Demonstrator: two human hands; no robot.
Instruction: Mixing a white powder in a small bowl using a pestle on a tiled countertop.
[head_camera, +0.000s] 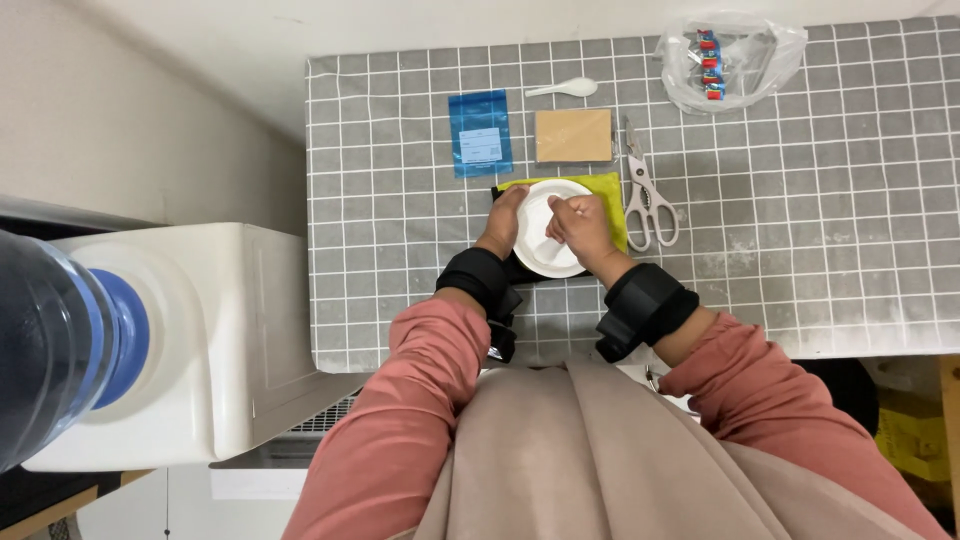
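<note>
Grey cloth with a white grid covers one table (800, 250), seen from above. Near its front edge sits one white paper bowl (540, 232), resting on one yellow-green cloth (608, 190) that shows behind and to the right of it. One left hand (503, 220) grips the bowl's left rim, fingers curled around the edge. One right hand (580, 225) lies over the bowl's right side, fingertips pinched together above its inside; whether they hold anything is too small to tell. Both wrists wear black bands.

Behind the bowl lie one blue zip bag (480, 133), one white plastic spoon (563, 88) and one tan flat packet (573, 135). One pair of scissors (648, 195) lies just right of the cloth. One clear plastic bag (730, 58) holding small colourful items sits at the far right. One water dispenser (150, 340) with one blue bottle stands left of the table.
</note>
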